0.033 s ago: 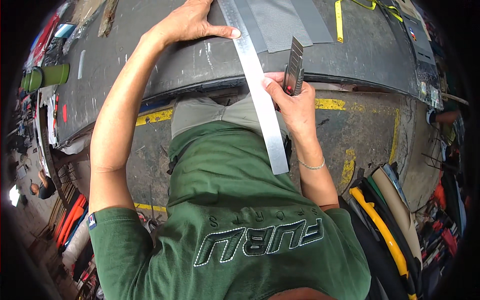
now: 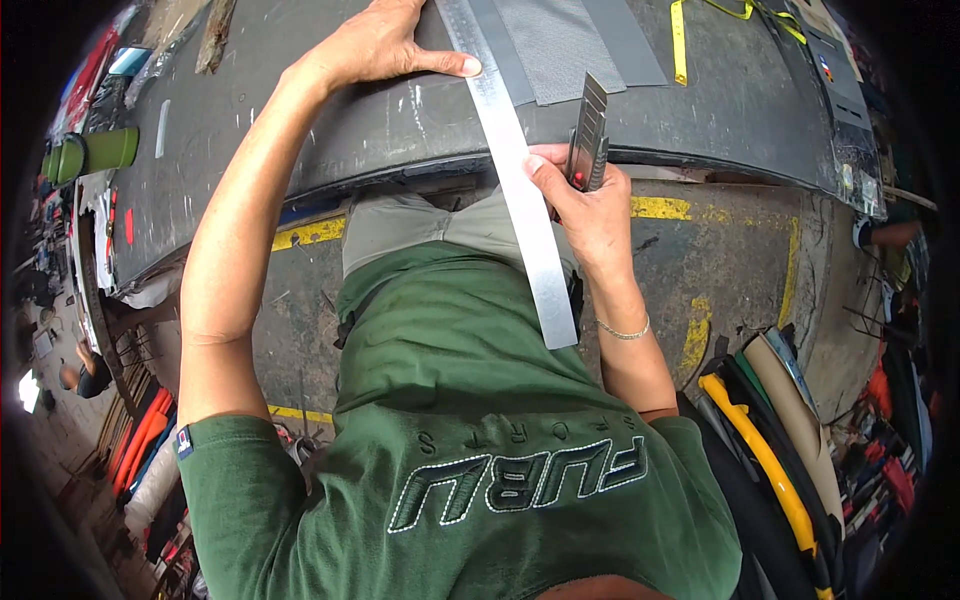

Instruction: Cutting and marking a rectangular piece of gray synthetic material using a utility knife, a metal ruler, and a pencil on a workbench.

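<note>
A long steel ruler (image 2: 512, 160) slants across the table's near edge, its lower end hanging out in front of my green shirt. My left hand (image 2: 385, 45) reaches over the table, the outstretched thumb lying on the ruler; its fingertips are cut off by the upper edge of the picture. In my right hand (image 2: 597, 225) is a snap-off utility knife (image 2: 590, 130), blade out and pointing away from me. The right thumb touches the ruler's right edge. Flat grey sheet material (image 2: 565, 50), in lighter and darker bands, lies beside and partly beneath the ruler.
The dark, scuffed worktable (image 2: 400, 125) curves across in front of me. A yellow tape measure (image 2: 679, 45) lies at its far right. At the left edge sits a green cylinder (image 2: 105, 150). Rolls of material (image 2: 770, 450) stand at lower right. Another person (image 2: 90, 372) is far left.
</note>
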Demonstrator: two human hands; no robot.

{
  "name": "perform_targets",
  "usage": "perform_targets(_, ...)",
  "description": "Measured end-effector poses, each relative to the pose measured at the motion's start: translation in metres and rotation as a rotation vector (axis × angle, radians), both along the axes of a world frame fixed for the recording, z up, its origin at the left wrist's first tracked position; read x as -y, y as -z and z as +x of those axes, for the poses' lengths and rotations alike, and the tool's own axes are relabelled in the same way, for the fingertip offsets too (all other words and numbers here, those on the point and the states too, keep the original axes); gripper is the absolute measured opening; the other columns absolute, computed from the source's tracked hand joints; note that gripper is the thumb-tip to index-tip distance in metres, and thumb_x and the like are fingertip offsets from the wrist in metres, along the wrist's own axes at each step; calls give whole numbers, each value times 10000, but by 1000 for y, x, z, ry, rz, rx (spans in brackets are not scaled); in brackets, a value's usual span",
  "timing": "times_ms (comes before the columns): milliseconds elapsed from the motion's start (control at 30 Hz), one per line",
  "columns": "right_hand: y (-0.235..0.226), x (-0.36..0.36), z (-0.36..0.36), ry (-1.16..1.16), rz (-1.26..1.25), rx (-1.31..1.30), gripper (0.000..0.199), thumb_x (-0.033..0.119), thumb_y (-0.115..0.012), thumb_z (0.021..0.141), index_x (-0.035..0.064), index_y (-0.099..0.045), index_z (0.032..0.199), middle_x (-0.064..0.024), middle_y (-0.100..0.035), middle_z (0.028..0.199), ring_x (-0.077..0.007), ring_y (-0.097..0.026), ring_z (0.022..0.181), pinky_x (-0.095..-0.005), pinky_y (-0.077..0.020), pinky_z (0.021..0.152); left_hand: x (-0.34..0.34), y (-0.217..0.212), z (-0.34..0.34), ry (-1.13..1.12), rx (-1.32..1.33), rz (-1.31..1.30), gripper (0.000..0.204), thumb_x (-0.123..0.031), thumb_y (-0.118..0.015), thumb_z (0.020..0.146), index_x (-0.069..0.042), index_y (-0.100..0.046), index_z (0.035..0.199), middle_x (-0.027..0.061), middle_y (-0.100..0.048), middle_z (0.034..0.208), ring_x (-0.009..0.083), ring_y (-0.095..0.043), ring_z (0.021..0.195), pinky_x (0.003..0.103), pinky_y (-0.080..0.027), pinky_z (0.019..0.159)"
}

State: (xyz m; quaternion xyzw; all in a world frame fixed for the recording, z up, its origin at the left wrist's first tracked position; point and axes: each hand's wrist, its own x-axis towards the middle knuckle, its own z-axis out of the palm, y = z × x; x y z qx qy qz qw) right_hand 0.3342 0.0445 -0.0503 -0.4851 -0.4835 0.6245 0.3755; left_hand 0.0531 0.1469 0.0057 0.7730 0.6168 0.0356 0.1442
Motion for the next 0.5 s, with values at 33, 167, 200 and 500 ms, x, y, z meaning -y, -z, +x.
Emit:
perform_targets(33, 0, 0, 0, -1, 1, 10, 170, 134, -785, 931, -4, -783, 1031, 43, -662, 732, -18, -529, 606, -206, -396, 538, 1, -1, 1, -3, 15, 3, 1314, -643, -862, 701, 121, -237, 1569, 337, -209, 1651, 416, -216, 1560, 433, -201, 1292)
perform_targets(167, -1, 0, 0, -4, -10, 4, 171, 133, -783, 933, -7, -780, 1031, 44, -652, 720, -20, -517, 593, -211, -387, 529, 1, 1, -1, 11, 24, 21, 1316, -641, -866, 695, 119, -241, 1567, 336, -215, 1649, 418, -221, 1557, 435, -205, 1291)
perform_targets(200, -1, 0, 0, -4, -14, -2, 173, 136, -783, 934, -8, -779, 1029, 42, -653, 721, -21, -519, 594, -210, -390, 530, 1, 1, -1, 10, 21, 24, 1315, -641, -868, 693, 117, -243, 1568, 334, -216, 1649, 418, -223, 1557, 436, -206, 1291)
perform_targets(500, 0, 1, 1, -7, -37, -24, 184, 150, -784, 940, -11, -775, 1029, 36, -663, 730, -25, -531, 602, -213, -406, 540, 1, 5, -3, 7, -5, 26, 1308, -637, -868, 695, 108, -245, 1571, 327, -214, 1653, 414, -222, 1558, 433, -207, 1292)
